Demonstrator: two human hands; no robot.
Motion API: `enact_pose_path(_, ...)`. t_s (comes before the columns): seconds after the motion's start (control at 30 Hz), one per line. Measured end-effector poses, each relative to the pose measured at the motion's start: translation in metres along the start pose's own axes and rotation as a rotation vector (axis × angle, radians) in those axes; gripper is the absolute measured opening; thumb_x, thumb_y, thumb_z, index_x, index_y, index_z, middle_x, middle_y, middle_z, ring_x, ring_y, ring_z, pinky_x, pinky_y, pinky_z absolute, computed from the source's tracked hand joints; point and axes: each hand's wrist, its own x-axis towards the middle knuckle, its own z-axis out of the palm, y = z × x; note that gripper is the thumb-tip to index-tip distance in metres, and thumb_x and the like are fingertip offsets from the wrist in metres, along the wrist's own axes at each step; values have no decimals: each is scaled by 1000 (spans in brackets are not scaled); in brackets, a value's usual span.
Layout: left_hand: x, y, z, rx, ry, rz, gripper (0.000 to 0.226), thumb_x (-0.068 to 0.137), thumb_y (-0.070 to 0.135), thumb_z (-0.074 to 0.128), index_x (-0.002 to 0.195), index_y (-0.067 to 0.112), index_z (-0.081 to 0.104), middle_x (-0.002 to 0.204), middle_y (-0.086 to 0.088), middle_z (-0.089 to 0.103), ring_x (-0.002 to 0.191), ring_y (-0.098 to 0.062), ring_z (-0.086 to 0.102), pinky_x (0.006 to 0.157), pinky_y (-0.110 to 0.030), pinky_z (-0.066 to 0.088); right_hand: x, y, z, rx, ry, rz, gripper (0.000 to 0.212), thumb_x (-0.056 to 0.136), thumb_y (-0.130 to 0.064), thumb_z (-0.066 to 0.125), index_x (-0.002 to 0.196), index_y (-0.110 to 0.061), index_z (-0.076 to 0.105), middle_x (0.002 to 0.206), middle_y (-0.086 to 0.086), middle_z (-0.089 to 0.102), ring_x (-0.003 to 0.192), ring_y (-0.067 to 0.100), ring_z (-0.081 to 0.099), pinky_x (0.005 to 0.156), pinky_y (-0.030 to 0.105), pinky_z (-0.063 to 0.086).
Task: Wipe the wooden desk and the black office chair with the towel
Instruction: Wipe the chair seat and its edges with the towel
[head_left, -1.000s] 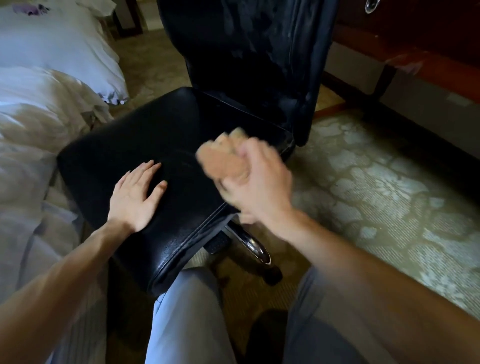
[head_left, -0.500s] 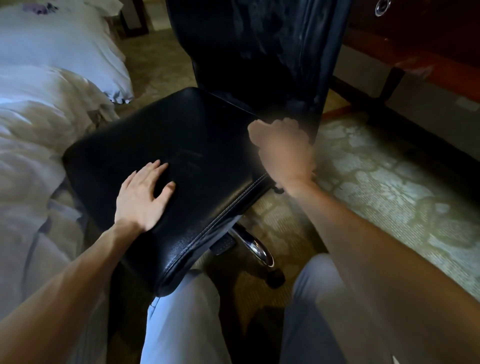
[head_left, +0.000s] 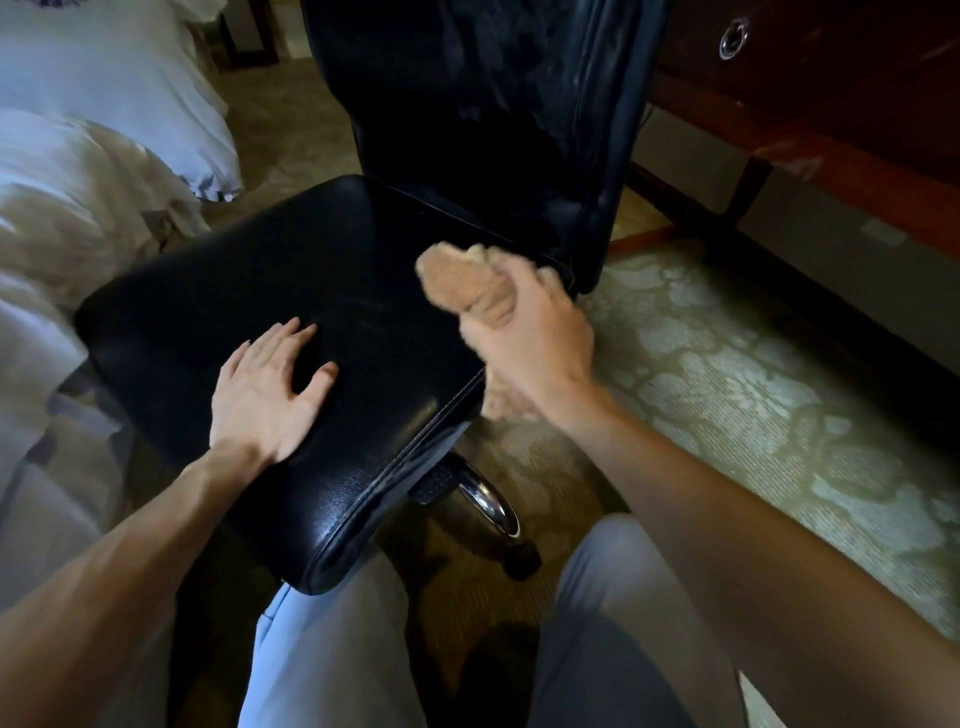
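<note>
The left grip (head_left: 270, 387) lies flat, fingers spread, on the chair (head_left: 234, 291) seat. At the seat's 3 o'clock edge, the right grip (head_left: 530, 338) clutches the bunched towel (head_left: 453, 275).

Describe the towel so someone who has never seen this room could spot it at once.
Start at the black office chair mid-view. Near the seat's back corner, the right hand grips a bunched towel. It is the only tan, fluffy thing against the glossy black; the left hand beside it lies flat and empty.
</note>
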Motion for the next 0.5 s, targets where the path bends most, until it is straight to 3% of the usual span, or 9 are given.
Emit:
enact_pose_path(0.07, -1, 1, 1, 1, 4, -9, 84, 87, 71, 25, 153, 23, 47, 164, 2, 38, 154, -12, 25, 128, -36, 12, 15, 12, 2, -15, 28, 94, 68, 80, -51, 68, 141, -35, 44, 126, 6, 53, 108, 32, 62, 87, 45, 54)
enact_pose_path(0.13, -2, 2, 1, -1, 12, -17, 83, 88, 70, 26, 152, 23, 48, 163, 2, 39, 154, -12, 25, 127, -36, 12, 17, 18, 12, -112, -50, 143, 73, 80, -50, 68, 143, -26, 41, 129, 12, 53, 114, 36, 59, 85, 44, 53)
enact_pose_path(0.27, -1, 3, 2, 8, 19, -18, 80, 88, 68, 27, 151, 22, 48, 163, 1, 40, 154, -13, 26, 127, -37, 12, -20, -14, 25, -256, -114, -23, 72, 78, -55, 70, 139, -24, 46, 133, 14, 53, 122, 37, 53, 77, 37, 45)
enact_pose_path(0.33, 0, 0, 3, 16, 11, -17, 80, 87, 65, 29, 151, 22, 48, 162, 1, 40, 154, -13, 27, 127, -37, 13, -45, -38, 25, -202, -166, -127, 66, 77, -54, 71, 135, -29, 51, 130, 9, 57, 122, 33, 54, 79, 36, 42)
enact_pose_path(0.43, -1, -6, 0, 26, 4, 56, 85, 81, 63, 32, 152, 18, 49, 161, -3, 42, 152, -18, 32, 125, -38, 15, -78, -65, 19, 83, -336, -162, 52, 76, -53, 72, 121, -34, 57, 117, 1, 62, 109, 29, 62, 87, 38, 51)
enact_pose_path(0.5, -1, -5, -2, 14, 4, 59, 87, 81, 65, 31, 152, 16, 48, 161, -5, 43, 152, -19, 32, 125, -39, 16, -80, -66, 16, 126, -288, -179, 50, 76, -55, 71, 120, -35, 55, 113, 0, 61, 100, 29, 65, 82, 40, 54)
